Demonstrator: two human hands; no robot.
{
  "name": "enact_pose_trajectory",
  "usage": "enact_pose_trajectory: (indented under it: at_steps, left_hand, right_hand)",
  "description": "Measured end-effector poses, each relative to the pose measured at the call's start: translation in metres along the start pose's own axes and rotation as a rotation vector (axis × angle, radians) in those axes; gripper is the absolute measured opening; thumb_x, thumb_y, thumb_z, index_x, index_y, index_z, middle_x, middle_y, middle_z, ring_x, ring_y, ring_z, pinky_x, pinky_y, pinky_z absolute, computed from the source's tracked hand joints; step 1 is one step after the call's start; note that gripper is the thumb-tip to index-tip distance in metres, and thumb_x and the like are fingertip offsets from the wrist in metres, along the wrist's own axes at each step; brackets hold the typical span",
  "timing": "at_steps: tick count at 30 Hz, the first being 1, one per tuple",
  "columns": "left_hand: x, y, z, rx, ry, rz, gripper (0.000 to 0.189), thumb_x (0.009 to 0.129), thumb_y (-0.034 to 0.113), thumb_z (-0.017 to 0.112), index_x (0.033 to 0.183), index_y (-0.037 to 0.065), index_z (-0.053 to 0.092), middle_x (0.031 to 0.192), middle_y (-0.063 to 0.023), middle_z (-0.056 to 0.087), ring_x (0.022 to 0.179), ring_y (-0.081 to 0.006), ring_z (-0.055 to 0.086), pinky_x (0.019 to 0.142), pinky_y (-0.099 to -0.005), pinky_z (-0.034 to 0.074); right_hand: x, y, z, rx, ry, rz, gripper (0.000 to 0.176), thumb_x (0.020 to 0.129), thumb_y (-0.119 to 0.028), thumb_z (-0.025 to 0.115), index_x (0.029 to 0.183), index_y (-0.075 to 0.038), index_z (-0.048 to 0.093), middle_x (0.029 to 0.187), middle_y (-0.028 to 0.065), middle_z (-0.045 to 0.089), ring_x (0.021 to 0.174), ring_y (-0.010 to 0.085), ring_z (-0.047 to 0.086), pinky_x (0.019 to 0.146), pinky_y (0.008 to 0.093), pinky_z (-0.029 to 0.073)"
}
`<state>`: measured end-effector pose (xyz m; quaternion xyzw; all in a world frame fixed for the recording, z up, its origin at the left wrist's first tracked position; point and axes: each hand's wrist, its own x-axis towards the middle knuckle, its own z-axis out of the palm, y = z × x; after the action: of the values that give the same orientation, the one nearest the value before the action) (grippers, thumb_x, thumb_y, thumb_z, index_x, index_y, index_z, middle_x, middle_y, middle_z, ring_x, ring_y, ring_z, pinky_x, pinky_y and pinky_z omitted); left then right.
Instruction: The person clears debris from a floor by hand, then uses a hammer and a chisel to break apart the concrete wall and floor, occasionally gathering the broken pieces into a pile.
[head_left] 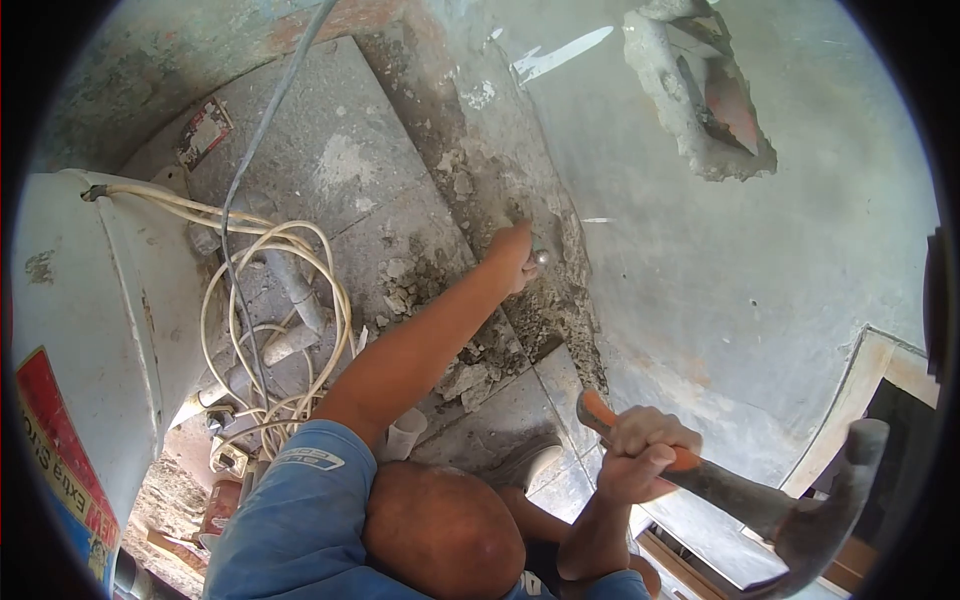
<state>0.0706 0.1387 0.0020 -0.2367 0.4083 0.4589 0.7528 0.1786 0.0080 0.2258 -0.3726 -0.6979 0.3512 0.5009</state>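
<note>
My left hand [512, 258] reaches down to the broken strip of floor along the wall. Its fingers are closed round a chisel [542, 257]; only the round metal end shows, and the rest is hidden by the hand. On the right, my right hand [648, 452] is wrapped round the orange and dark handle of a claw hammer [735, 490]. The hammer is raised close to the camera, its metal head at the lower right, apart from the chisel. Broken rubble [470, 375] lies beside my left forearm.
A coiled cream cable [335, 290] lies over grey pipes [290, 285] on the left, beside a large white container [80, 280]. A grey cord [250, 165] hangs across the floor slab. The wall [800, 240] has a ragged recess [715, 100]. A white cup [405, 432] stands near my knee.
</note>
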Motion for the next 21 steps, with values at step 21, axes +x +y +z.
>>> enact_pose_trajectory:
  at_steps: [21]
  left_hand:
    - [-0.005,0.001,0.013,-0.060,-0.041,0.041,0.026,0.093,0.028,0.041,0.079,0.006,0.039,0.061,-0.0034,0.033,0.046,-0.0145,0.030,0.045,-0.0321,0.025]
  right_hand:
    - [-0.072,0.115,-0.020,-0.764,-0.330,0.821,0.035,0.083,-0.026,0.063,0.071,0.005,0.053,0.053,0.0128,0.052,0.048,0.0203,0.047,0.047,0.0342,0.037]
